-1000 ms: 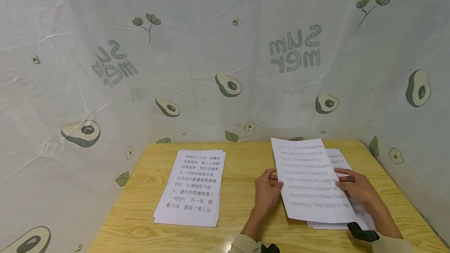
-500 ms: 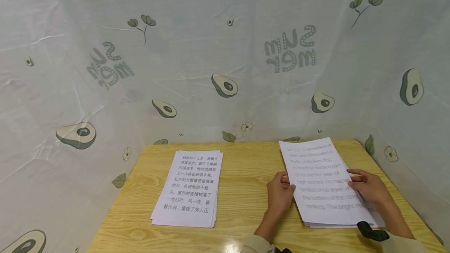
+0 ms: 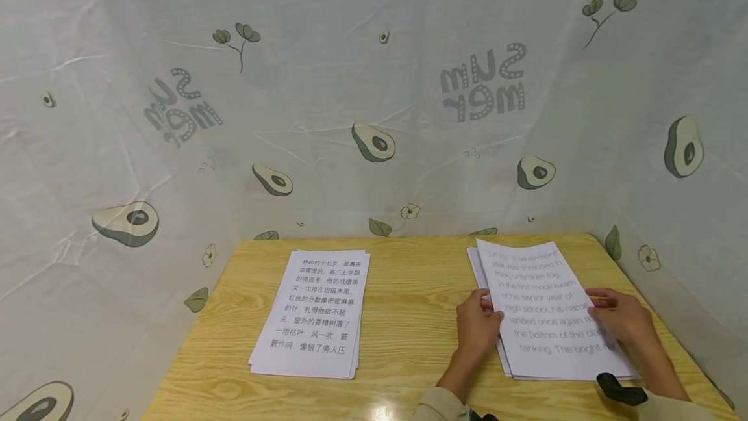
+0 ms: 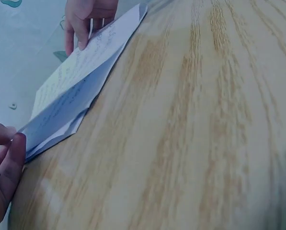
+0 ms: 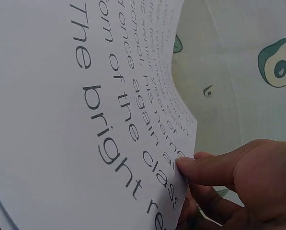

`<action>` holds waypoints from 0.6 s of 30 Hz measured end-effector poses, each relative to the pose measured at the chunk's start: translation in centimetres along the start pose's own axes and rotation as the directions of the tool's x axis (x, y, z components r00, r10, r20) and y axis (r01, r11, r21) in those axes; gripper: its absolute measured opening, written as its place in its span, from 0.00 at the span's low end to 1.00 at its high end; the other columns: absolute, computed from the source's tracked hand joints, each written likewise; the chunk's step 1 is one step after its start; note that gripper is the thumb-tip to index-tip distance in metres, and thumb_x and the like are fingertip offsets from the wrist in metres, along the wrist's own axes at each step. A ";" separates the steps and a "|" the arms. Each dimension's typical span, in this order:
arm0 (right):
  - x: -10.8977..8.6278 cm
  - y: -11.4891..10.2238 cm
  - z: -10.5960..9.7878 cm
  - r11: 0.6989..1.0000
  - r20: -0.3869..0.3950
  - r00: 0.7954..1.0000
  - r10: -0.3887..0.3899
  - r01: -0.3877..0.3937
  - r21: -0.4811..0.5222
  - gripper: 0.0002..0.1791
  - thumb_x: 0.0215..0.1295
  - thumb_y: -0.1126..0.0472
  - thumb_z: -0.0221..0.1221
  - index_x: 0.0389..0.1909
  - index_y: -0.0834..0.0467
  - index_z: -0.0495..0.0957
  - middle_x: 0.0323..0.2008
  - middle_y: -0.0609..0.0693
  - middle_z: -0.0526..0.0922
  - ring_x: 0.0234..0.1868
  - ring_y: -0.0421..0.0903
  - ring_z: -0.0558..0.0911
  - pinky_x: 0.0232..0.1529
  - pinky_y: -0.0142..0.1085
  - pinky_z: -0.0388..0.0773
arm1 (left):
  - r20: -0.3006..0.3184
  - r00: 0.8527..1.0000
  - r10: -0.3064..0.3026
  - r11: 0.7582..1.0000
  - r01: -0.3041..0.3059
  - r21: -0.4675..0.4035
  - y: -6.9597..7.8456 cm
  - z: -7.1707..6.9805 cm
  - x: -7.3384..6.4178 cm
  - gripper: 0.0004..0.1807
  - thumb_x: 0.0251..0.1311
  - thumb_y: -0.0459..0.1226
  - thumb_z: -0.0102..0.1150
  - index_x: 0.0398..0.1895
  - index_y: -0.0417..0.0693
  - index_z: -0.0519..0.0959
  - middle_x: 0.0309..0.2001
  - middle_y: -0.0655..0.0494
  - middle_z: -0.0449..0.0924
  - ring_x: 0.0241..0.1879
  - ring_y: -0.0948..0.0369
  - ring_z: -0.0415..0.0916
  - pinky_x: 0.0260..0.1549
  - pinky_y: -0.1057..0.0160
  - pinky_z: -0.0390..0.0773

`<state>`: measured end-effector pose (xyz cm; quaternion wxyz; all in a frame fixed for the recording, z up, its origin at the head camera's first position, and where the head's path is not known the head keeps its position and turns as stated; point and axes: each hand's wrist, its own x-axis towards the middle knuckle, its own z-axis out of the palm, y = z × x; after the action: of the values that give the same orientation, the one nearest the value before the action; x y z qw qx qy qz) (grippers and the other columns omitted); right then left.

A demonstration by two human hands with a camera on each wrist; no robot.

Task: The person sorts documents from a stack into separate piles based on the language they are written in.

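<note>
A white sheet of paper (image 3: 543, 317) printed with English text is held over a stack of paper (image 3: 476, 264), whose left edge peeks out beneath it. My left hand (image 3: 478, 325) pinches the sheet's left edge between thumb and fingers. On the opposite side, my right hand (image 3: 626, 322) pinches the right edge, its thumb on the printed face in the right wrist view. The sheet bows slightly between the hands. In the left wrist view, a gap shows between the sheet (image 4: 80, 62) and the papers under it.
Another stack of paper (image 3: 310, 317), printed with Chinese characters, lies on the left of the wooden table (image 3: 409, 291). A cloth (image 3: 327, 83) patterned with avocados hangs behind and along both sides of the table.
Both hands have moved right with the sheet. The stack beneath, which stuck out on the right, now shows along the left. The Chinese-text stack stays put, and the head view has shifted slightly.
</note>
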<state>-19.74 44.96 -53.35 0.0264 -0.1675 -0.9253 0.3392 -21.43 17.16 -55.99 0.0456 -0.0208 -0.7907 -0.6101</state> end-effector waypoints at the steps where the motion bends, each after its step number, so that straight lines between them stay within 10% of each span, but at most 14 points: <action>1: 0.0 0.1 0.1 1.000 -0.004 1.000 -0.002 0.002 -0.007 0.27 0.69 0.67 0.63 0.67 0.72 0.75 0.52 0.75 0.82 0.42 0.58 0.82 0.36 0.39 0.70 | -0.002 1.000 -0.006 1.000 0.006 0.006 0.0 0.1 0.0 0.24 0.54 0.25 0.75 0.56 0.41 0.86 0.31 0.58 0.87 0.27 0.74 0.79 0.29 0.73 0.78; 18: -0.2 -0.2 0.3 0.997 -0.022 1.000 -0.015 0.013 -0.074 0.27 0.68 0.66 0.61 0.65 0.75 0.73 0.55 0.77 0.81 0.52 0.72 0.79 0.40 0.46 0.70 | 0.055 0.996 -0.065 0.997 0.063 0.047 0.2 0.0 0.2 0.24 0.57 0.31 0.77 0.58 0.42 0.85 0.32 0.60 0.85 0.26 0.74 0.76 0.27 0.73 0.78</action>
<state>-19.64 44.56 -53.41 0.0327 -0.1657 -0.9379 0.3029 -21.59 17.23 -55.74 0.0043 -0.0117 -0.8056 -0.5923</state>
